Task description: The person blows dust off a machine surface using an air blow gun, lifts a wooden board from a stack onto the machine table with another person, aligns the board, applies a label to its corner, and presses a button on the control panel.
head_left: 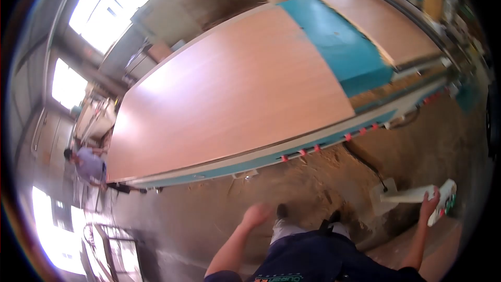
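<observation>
My right hand (430,202) rests on the white control stand (412,195), near its head with green and red buttons; its fingers look bent over the stand's edge, and I cannot make out whether they grip it. My left hand (257,215) is in the air over the floor in front of my body, blurred, its fingers not distinct. Beyond it lies a large wood-toned panel (235,89) flat on a long machine bed with a blue side. Past the panel's right end shows a blue surface (334,39), then a second panel (381,21).
A row of red knobs (317,148) lines the machine's near side. Sawdust and a black cable (365,163) are on the floor. A person (87,164) is by the panel's far left end. A metal frame (115,250) stands at the lower left.
</observation>
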`<state>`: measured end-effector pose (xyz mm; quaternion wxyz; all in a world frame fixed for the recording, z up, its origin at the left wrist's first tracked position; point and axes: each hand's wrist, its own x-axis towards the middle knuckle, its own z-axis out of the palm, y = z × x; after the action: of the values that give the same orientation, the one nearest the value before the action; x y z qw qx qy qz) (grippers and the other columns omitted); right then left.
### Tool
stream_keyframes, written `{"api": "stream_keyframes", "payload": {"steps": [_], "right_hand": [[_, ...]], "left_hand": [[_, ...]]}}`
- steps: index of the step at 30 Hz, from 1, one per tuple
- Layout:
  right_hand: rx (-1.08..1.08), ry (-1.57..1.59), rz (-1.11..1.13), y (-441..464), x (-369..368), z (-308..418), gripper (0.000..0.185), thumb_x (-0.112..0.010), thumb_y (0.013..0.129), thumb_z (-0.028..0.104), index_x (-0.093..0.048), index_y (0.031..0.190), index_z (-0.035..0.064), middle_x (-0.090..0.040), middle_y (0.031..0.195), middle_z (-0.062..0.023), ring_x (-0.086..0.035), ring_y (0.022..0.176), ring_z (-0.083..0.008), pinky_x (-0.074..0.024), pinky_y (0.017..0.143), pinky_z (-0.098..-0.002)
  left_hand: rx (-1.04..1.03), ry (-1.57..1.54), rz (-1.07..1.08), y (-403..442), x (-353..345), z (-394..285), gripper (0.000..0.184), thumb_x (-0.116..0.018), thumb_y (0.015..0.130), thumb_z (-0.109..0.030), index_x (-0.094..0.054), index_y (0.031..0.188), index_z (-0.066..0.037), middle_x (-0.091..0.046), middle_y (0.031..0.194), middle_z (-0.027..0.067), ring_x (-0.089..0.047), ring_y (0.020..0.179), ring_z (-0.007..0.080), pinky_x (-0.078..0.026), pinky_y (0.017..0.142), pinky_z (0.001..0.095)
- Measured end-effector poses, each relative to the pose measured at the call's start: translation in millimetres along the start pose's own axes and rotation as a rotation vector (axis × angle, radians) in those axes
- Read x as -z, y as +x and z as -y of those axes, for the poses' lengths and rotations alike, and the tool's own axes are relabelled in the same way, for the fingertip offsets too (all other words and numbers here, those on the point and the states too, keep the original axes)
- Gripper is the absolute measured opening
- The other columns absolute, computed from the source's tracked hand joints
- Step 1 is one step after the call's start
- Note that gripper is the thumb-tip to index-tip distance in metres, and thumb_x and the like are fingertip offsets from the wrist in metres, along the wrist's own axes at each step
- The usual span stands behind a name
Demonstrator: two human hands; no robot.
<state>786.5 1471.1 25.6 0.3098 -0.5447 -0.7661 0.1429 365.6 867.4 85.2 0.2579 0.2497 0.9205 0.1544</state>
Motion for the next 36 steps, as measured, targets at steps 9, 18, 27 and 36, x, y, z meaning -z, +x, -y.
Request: {"api": "stream_keyframes", "payload": {"steps": [9, 18, 27, 36], "right_hand": [[0.642, 0.439, 0.483, -180, -161, 492, 0.03, -0.06, 0.074, 0.008, -0.058, 0.103, 0.0001, -0.057, 0.109, -0.0166, -0.053, 0.104, -0.0332, -0.0418, 0.093, -0.0406], [0.977, 0.38, 0.617, -345, -307, 739, 0.026, -0.059, 0.078, 0.015, -0.062, 0.097, -0.002, -0.061, 0.111, -0.019, -0.057, 0.101, -0.0362, -0.0454, 0.087, -0.0416], [0.967, 0.251, 0.48, -390, -323, 761, 0.033, -0.054, 0.081, 0.014, -0.06, 0.107, -0.0055, -0.057, 0.122, -0.0213, -0.052, 0.115, -0.0386, -0.0406, 0.098, -0.0422], [1.02, 0.187, 0.376, -413, -326, 765, 0.036, -0.054, 0.083, 0.013, -0.057, 0.112, -0.0065, -0.055, 0.123, -0.0227, -0.049, 0.118, -0.0396, -0.0383, 0.101, -0.0441]], "left_hand": [[0.451, -0.275, -0.89, 54, 166, 300, 0.033, -0.062, 0.079, -0.026, -0.065, 0.098, 0.0, -0.064, 0.101, 0.021, -0.06, 0.097, 0.0365, -0.046, 0.085, 0.0413], [0.808, 0.114, -1.113, 45, 274, 626, 0.057, -0.059, 0.079, -0.027, -0.049, 0.125, 0.005, -0.044, 0.134, 0.0228, -0.037, 0.127, 0.0363, -0.029, 0.108, 0.0422], [0.97, -0.189, -1.331, 42, 288, 710, 0.065, -0.058, 0.08, -0.031, -0.043, 0.134, 0.002, -0.033, 0.145, 0.0185, -0.021, 0.138, 0.0322, -0.017, 0.114, 0.0403], [0.926, -0.268, -1.35, 31, 291, 710, 0.056, -0.057, 0.082, -0.026, -0.048, 0.13, 0.0, -0.034, 0.145, 0.0161, -0.02, 0.138, 0.0339, -0.019, 0.113, 0.0412]]}}
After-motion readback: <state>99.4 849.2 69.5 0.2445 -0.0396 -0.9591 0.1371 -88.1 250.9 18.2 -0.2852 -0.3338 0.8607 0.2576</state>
